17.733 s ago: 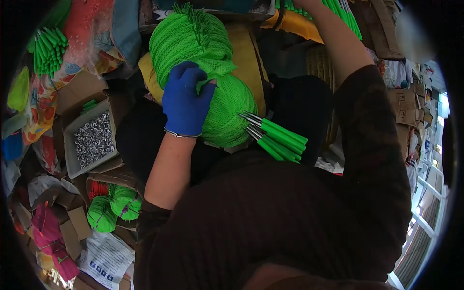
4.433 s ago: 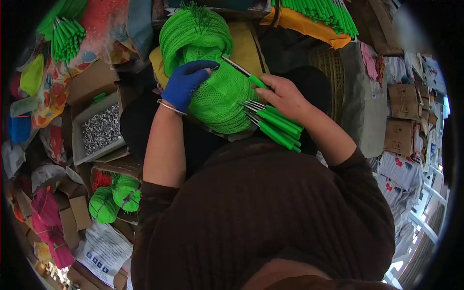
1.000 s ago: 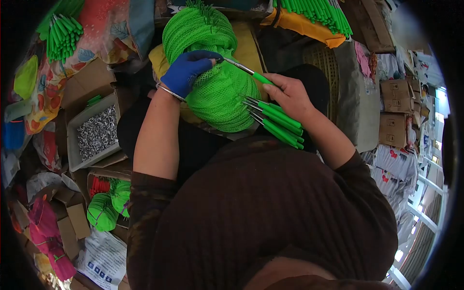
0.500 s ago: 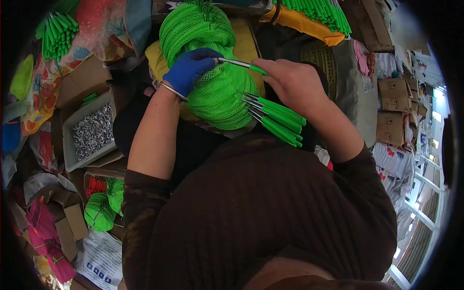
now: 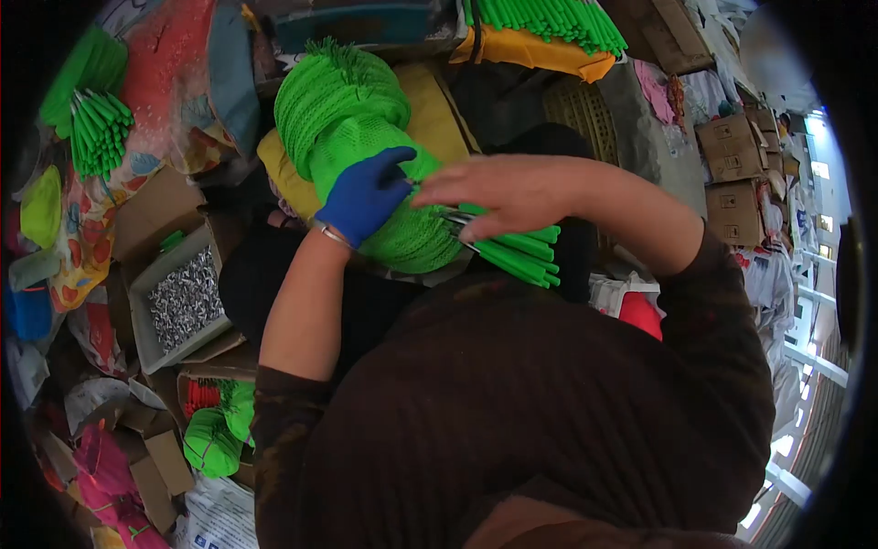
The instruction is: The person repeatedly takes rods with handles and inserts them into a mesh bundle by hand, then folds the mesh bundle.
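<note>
My left hand (image 5: 364, 199), in a blue glove, rests against a bundle of bright green netting (image 5: 343, 96). Its thumb and forefinger are apart, while the other fingers are partly hidden. My bare right hand (image 5: 498, 194) reaches across the netting, fingers stretched out and slightly blurred, with no tool visible in them. Its fingertips come close to the left thumb. Just beneath the right hand lie several green-handled metal rods (image 5: 521, 254), their thin metal ends against the netting; part of them is covered by the hand.
A grey bin (image 5: 186, 306) of small metal pieces stands at left. More green sticks (image 5: 101, 133) hang at upper left, and others (image 5: 549, 23) lie on orange cloth at the top. Cardboard boxes (image 5: 732, 151) are stacked at right. Green net bundles (image 5: 212, 444) sit at lower left.
The green-handled rod that was between my hands is no longer there. My right hand has opened and moved left and down over the rods. My left thumb and forefinger have parted.
</note>
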`<action>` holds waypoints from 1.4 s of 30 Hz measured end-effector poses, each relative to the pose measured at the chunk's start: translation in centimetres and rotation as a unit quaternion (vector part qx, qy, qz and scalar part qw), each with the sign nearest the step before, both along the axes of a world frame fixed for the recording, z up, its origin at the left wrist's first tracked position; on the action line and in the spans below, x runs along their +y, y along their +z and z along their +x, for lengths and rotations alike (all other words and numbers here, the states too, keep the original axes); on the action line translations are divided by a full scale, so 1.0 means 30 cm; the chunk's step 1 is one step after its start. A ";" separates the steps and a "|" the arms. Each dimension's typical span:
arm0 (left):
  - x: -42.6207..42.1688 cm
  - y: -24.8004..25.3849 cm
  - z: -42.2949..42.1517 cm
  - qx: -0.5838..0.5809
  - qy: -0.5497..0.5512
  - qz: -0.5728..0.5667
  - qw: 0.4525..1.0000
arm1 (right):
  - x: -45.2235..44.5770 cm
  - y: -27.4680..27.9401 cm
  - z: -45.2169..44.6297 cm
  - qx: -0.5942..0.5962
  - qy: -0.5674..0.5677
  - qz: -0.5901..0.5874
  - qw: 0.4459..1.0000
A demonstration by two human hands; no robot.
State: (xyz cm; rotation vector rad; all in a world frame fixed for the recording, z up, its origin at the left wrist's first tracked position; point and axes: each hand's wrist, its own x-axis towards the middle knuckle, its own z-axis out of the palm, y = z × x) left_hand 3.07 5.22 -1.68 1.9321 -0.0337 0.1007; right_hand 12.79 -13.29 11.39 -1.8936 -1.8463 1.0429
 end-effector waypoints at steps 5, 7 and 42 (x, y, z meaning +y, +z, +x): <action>0.102 0.078 0.060 -0.153 0.234 0.225 0.933 | -0.021 0.023 0.209 0.118 -0.192 -0.037 0.974; 0.108 0.060 0.084 -0.106 0.243 0.282 0.922 | -0.036 -0.098 0.412 -0.047 -0.289 0.027 0.956; 0.143 0.008 0.048 0.132 -0.014 -0.203 0.970 | -0.115 -0.208 -0.017 0.138 -0.387 0.030 0.911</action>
